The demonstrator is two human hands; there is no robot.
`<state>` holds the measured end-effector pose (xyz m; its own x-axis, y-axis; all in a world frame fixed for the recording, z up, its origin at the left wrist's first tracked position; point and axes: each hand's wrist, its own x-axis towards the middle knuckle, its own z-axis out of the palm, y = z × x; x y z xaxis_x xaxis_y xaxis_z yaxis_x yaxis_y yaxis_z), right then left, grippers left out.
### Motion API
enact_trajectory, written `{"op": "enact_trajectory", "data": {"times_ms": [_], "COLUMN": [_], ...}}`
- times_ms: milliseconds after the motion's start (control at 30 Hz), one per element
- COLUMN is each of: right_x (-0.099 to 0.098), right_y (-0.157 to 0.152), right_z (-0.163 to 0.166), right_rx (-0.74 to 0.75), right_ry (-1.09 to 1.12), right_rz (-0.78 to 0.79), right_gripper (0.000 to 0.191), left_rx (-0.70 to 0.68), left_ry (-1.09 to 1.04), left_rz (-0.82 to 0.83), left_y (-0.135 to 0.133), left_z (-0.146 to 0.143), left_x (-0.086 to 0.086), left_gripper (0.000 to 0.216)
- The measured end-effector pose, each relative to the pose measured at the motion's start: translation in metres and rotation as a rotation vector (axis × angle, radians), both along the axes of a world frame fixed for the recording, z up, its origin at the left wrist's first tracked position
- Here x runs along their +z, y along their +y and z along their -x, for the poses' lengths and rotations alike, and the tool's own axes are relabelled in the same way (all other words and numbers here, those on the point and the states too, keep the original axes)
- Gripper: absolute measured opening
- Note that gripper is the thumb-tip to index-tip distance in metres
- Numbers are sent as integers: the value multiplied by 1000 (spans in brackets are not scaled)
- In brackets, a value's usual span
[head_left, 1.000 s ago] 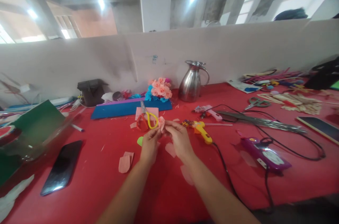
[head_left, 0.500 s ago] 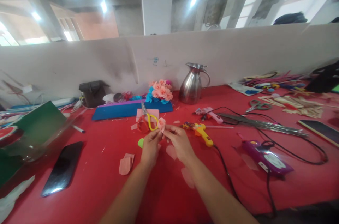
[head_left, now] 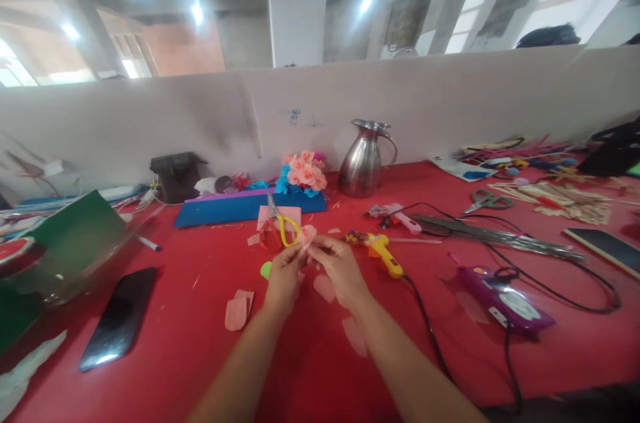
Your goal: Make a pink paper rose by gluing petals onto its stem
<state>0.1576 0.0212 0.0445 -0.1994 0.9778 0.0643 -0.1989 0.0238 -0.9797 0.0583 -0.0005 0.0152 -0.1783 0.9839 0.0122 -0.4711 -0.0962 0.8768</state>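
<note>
A small pink paper flower (head_left: 307, 235) is pinched between both hands above the red table (head_left: 200, 356). My left hand (head_left: 284, 276) grips its base from the left, fingers closed. From the right, my right hand (head_left: 340, 270) holds it with thumb and fingertips pressed together. Just behind the hands lie scissors with yellow and red handles (head_left: 287, 231), resting over a pink paper square (head_left: 289, 213). Cut pink paper petals (head_left: 237, 312) lie to the left, and another petal (head_left: 355, 335) is partly behind my right forearm. A yellow glue gun (head_left: 383, 255) lies right of my right hand.
A finished pink flower bunch (head_left: 306, 171) and a steel jug (head_left: 364, 160) stand at the back. To the right are a pink glue gun (head_left: 404, 218), a purple power strip (head_left: 507, 300) and looping black cords. A phone (head_left: 119, 318) lies left.
The pink flower has tilted slightly and its top leans a little further right between the fingers. Both hands stay in nearly the same place.
</note>
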Motion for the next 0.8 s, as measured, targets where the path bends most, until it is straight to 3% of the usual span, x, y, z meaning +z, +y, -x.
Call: {"op": "enact_trajectory", "data": {"times_ms": [267,567,800], "right_x": [2,1,-3], "right_y": [0,0,1], "right_z": [-3,-6,0], "right_rx": [-7,-140,-59], "right_ry": [39,94,-3], "right_rz": [-31,-98,-98], "right_gripper": [27,20,19], "left_rx": [7,28,17], "left_ry": [32,28,-7], "left_rz": [18,48,2], "left_y": [1,0,0], "left_z": [3,2,2], "left_x": [-3,0,1], "left_gripper": [27,27,25]}}
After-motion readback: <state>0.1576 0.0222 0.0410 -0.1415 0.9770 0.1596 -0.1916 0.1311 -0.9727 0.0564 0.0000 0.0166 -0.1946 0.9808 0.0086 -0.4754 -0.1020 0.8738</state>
